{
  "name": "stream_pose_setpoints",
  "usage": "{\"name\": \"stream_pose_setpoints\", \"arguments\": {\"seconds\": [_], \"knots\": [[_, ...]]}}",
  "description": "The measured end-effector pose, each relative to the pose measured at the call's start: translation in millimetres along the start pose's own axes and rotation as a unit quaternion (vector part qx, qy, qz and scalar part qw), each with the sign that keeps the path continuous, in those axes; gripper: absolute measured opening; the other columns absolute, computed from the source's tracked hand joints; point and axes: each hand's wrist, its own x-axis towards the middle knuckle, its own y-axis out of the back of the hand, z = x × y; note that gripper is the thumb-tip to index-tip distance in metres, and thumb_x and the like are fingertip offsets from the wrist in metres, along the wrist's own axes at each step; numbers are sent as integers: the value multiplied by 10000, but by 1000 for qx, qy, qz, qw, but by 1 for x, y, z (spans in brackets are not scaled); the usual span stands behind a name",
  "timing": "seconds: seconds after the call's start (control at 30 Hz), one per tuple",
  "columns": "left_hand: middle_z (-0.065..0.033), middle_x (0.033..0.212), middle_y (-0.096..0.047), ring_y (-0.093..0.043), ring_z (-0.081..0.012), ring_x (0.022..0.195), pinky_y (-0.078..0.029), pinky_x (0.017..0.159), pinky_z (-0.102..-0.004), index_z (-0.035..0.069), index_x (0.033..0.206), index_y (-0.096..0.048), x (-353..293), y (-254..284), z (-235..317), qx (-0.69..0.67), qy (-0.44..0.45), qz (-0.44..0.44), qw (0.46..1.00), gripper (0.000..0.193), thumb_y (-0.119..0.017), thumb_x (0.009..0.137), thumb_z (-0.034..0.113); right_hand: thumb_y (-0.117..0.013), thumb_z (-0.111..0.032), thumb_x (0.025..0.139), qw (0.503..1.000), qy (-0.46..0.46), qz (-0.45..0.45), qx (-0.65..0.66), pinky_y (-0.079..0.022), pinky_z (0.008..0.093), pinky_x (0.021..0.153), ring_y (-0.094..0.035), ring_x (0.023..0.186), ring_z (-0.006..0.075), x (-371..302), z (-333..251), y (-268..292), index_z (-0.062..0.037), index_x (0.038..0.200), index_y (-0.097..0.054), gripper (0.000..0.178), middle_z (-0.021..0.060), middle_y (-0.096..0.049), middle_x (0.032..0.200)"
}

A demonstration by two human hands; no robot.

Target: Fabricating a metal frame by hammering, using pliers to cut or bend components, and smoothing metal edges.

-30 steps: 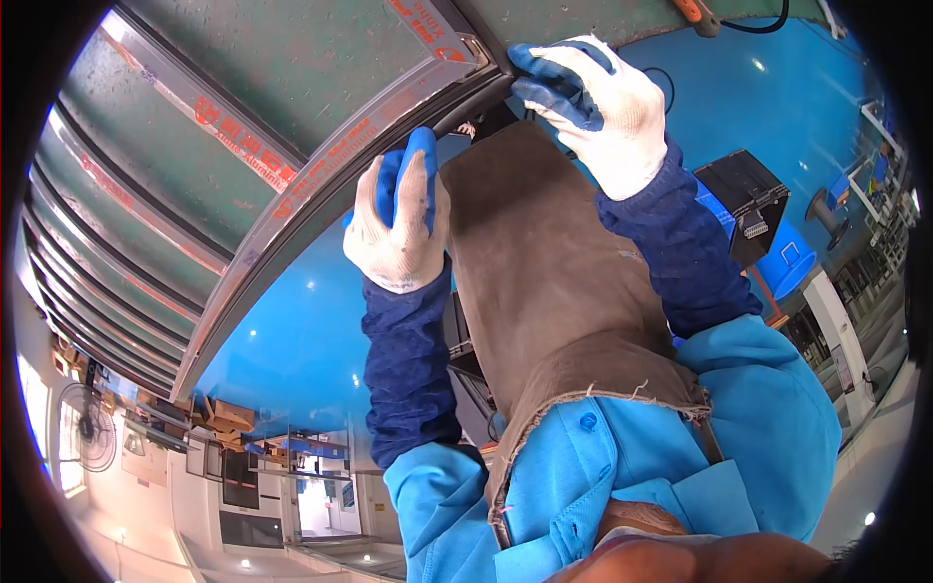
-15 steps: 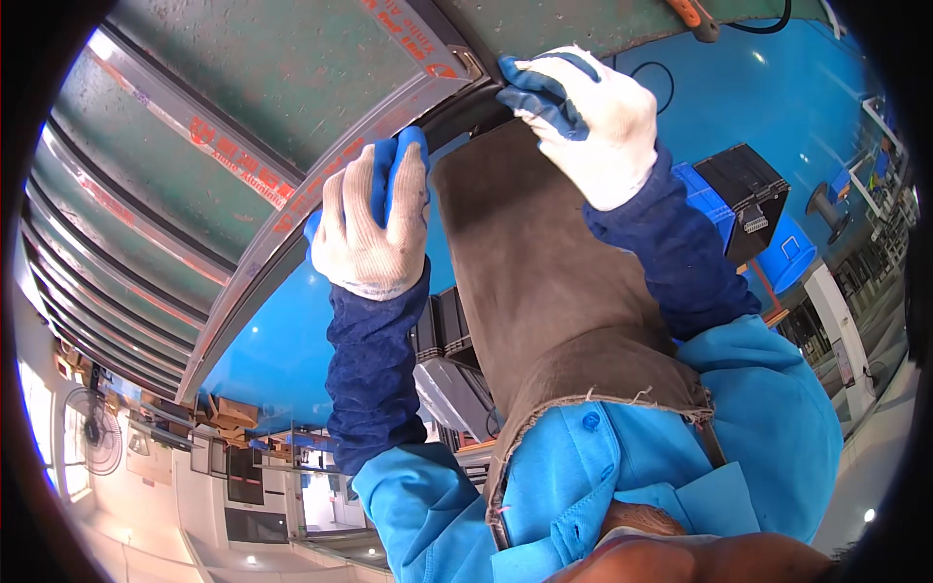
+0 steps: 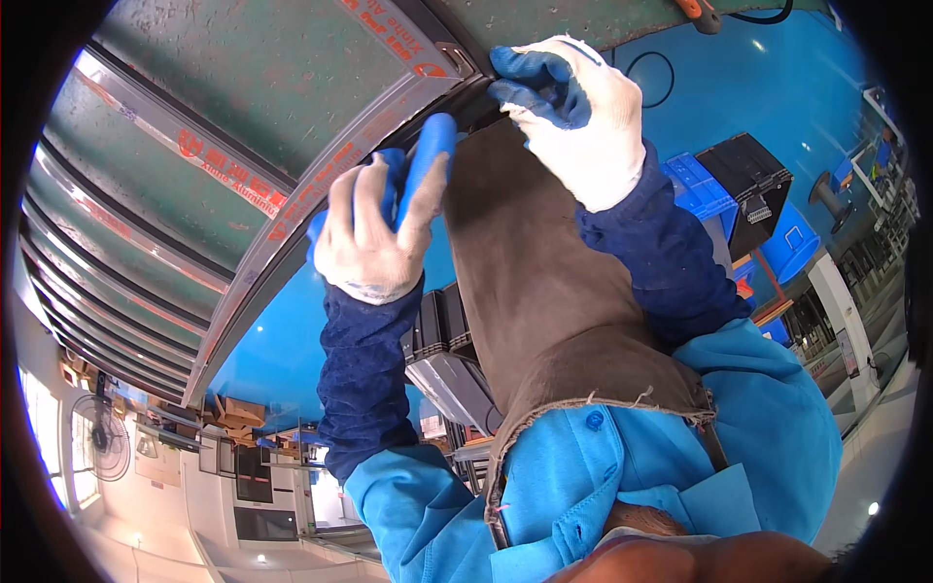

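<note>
A worker in white-and-blue gloves leans over a green desk, both hands at the near edge of a grey metal frame that lies on it. The left hand has its index finger raised and apart, the other fingers bent at the frame's edge; whether they grip anything cannot be told from here. The right hand curls beside the frame's corner, its thumb and fingers rounded toward each other with a gap between, any pinch at the tips too dark to make out. Between the hands runs what looks like a dark strip along the frame. The step in hand appears to be handwork on that edge; the next move would seem to call for steady, even fingertip pressure close to the corner. An orange-handled tool lies well apart, near the desk's rim.
</note>
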Motion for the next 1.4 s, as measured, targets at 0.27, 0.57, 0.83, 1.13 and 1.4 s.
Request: {"name": "stream_pose_setpoints", "arguments": {"seconds": [0.27, 0.57, 0.83, 1.13, 1.4], "knots": [[-85, 927, -624, -612, -185, 697, -520, 505, -253, 212, 1063, -687, 8, -4, 11, -29, 71, 30, 997, 473, -795, 633, 47, -717, -68, 668, 976, -78, 7, 205, -518, 316, 574, -631, 623, 269, 3, 7, -8, -99, 909, -641, 254, 50, -649, 799], [-88, 899, -614, -601, -192, 649, -496, 509, -263, 160, 1067, -680, 13, 6, 21, -45, 74, -18, 996, 473, -775, 626, 17, -703, 7, 653, 999, -28, -36, -9, -493, 295, 609, -624, 668, 235, 10, -10, 9, -66, 968, -646, 329, 59, -650, 838], [-57, 886, -590, -543, -155, 596, -457, 450, -245, 189, 1027, -676, 15, -3, 20, -58, 79, -19, 995, 414, -783, 642, 82, -702, 1, 635, 998, -22, -35, -43, -491, 302, 617, -623, 671, 254, 6, -15, 7, -82, 970, -651, 350, 49, -648, 846], [-69, 901, -604, -567, -161, 620, -469, 446, -248, 169, 1028, -677, 23, -10, 24, -33, 92, 5, 995, 402, -789, 651, 84, -733, -57, 681, 953, 208, 168, -145, -506, 316, 763, -639, 800, 260, 45, 30, 48, -71, 1070, -651, 398, 86, -652, 983], [-85, 928, -626, -597, -177, 663, -495, 482, -253, 159, 1069, -675, 23, -13, 28, -53, 96, 28, 994, 457, -781, 640, 40, -652, -89, 733, 788, -57, -106, -604, -505, 365, 751, -608, 838, 247, 111, 3, 46, -102, 1170, -584, 443, 129, -619, 989]]}}
